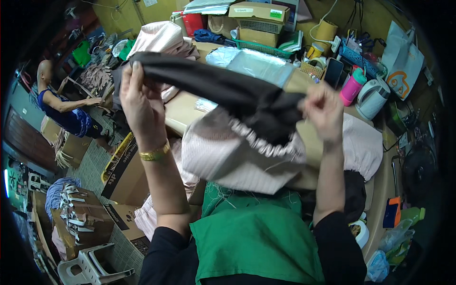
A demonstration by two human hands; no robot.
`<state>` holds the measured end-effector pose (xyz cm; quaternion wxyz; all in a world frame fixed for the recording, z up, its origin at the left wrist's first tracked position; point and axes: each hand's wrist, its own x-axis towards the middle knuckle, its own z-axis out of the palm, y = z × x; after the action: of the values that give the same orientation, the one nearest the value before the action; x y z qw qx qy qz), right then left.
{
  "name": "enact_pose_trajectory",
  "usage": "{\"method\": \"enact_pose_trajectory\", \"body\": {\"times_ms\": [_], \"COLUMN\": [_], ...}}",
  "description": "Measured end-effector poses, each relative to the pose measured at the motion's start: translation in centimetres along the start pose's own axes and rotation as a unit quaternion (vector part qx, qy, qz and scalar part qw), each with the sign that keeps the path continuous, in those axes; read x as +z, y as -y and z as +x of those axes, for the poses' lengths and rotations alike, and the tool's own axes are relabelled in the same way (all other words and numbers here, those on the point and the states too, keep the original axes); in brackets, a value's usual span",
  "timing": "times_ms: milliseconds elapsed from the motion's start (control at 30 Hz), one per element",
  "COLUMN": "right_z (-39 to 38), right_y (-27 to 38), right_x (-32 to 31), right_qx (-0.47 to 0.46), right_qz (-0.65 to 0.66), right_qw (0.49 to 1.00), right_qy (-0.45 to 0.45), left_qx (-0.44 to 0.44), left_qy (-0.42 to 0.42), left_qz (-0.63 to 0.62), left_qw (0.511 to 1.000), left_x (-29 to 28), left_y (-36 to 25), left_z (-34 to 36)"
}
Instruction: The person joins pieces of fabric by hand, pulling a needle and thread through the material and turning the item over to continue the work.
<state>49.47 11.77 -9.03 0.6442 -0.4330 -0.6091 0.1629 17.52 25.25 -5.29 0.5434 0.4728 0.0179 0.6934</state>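
My left hand (137, 95) is raised at the left and pinches one end of a long black fabric strip (209, 83), with a gold band on the wrist. My right hand (323, 109) grips the other, bunched end at the right. From the middle of the black fabric hangs pale pink textured fabric (223, 161) with a white gathered, ruffled seam (251, 140) and loose threads. Both pieces are partly blurred by motion. A green cloth (251, 242) covers my lap below them.
A cluttered table (185, 114) holds pink fabric piles (156, 40), boxes (256, 16), a pink bottle (351, 88) and a kettle (373, 97). At the left, a person in blue (61, 109) handles material. Cardboard boxes (80, 213) and a white plastic chair (90, 266) stand lower left.
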Motion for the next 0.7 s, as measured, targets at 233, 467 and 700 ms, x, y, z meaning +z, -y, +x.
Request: {"method": "enact_pose_trajectory", "body": {"times_ms": [233, 467, 700], "right_z": [17.8, 10.1, -4.5], "right_y": [1.3, 0.2, -5.4], "right_x": [-3.6, 4.7, 0.0], "right_qx": [-0.19, -0.187, 0.004], "right_qz": [-0.257, -0.167, -0.415], "right_qw": [0.942, 0.965, 0.872], "right_qy": [-0.104, 0.076, 0.26], "left_qx": [0.051, -0.008, -0.263], "left_qy": [0.117, 0.114, 0.059], "left_qz": [0.099, 0.226, 0.233], "left_qw": [0.987, 0.967, 0.934], "left_x": [8.8, 4.0, -0.5], "left_y": [-0.3, 0.4, 5.0], "left_z": [-3.8, -9.7, -15.4]}}
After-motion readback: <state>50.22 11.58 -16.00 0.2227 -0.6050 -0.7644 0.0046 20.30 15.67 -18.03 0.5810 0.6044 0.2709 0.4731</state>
